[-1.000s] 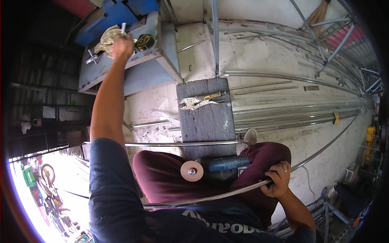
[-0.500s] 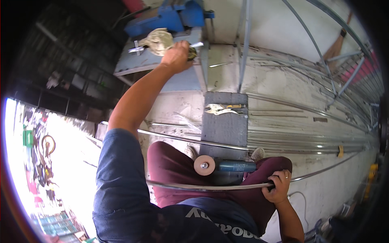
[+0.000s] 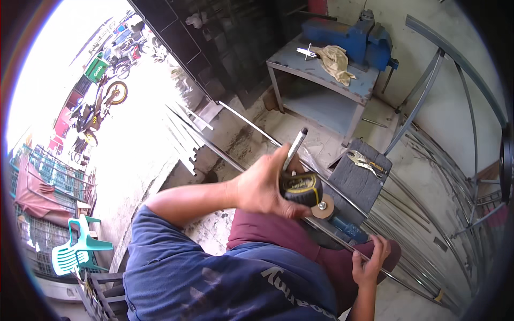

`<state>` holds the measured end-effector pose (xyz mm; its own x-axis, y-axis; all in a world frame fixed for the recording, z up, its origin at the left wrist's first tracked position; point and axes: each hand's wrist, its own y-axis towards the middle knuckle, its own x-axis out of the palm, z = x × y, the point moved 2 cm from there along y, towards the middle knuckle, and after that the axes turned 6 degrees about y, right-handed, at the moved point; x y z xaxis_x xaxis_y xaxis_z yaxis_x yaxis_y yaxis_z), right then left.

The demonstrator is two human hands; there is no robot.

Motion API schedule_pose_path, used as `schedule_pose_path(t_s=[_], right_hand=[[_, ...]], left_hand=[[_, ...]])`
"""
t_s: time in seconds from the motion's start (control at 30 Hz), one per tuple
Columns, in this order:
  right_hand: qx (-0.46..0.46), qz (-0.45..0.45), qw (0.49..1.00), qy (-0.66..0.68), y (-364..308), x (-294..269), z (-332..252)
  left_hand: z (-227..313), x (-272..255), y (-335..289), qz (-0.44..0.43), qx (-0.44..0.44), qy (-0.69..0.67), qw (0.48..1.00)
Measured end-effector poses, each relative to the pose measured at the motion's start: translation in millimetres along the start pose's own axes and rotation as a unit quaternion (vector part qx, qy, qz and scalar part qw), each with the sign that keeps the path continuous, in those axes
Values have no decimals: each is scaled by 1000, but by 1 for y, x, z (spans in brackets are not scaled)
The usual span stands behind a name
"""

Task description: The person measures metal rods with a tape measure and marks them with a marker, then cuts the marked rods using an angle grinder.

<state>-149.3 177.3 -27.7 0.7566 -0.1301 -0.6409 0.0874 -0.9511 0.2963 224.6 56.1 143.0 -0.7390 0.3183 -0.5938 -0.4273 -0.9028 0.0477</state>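
My left hand (image 3: pixel 262 184) is raised over my lap, closed around a black and yellow tape measure (image 3: pixel 302 188). A white pen with a dark tip (image 3: pixel 296 148) sticks up between its thumb and fingers. My right hand (image 3: pixel 370 260) rests by my right thigh, thumb and fingers around a long shiny metal tube (image 3: pixel 219 153) that crosses my lap. Beneath that tube lies a blue angle grinder (image 3: pixel 349 229) with a tan disc. Locking pliers (image 3: pixel 364 162) lie on a dark padded board (image 3: pixel 353 184) in front of me, beside a yellow-handled tool.
A metal table (image 3: pixel 289 67) ahead carries a blue vise (image 3: pixel 348 43), a beige cloth (image 3: pixel 334 63) and a small metal clamp-like piece. Long metal tubes (image 3: pixel 399 235) lie on the floor at right, near a grey metal frame (image 3: pixel 423 101). A turquoise chair (image 3: pixel 80 246) stands at left.
My left hand has come back from the table toward my lap with the tape measure and pen. The view has turned left. My right hand stays at the tube, its fingers looser.
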Motion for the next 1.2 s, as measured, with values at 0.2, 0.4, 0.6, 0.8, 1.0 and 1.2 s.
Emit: schedule_pose_path(t_s=[0.2,0.4,0.6,0.8,1.0,1.2], right_hand=[[-250,27,968,3,37,18,-99],[-137,-78,957,242,44,14,-165],[-101,-37,933,342,37,13,-164],[-101,99,839,525,30,-19,-154],[-76,-18,868,490,17,-4,-165],[-113,-67,891,434,19,6,-167]], left_hand=[[0,66,-80,-51,-31,-167,984],[22,88,-78,-117,123,83,982],[24,103,-78,-230,133,-44,963],[-6,129,-88,-298,15,-548,782],[-28,144,-112,-342,-246,-684,595],[-15,138,-101,-365,-134,-559,732]])
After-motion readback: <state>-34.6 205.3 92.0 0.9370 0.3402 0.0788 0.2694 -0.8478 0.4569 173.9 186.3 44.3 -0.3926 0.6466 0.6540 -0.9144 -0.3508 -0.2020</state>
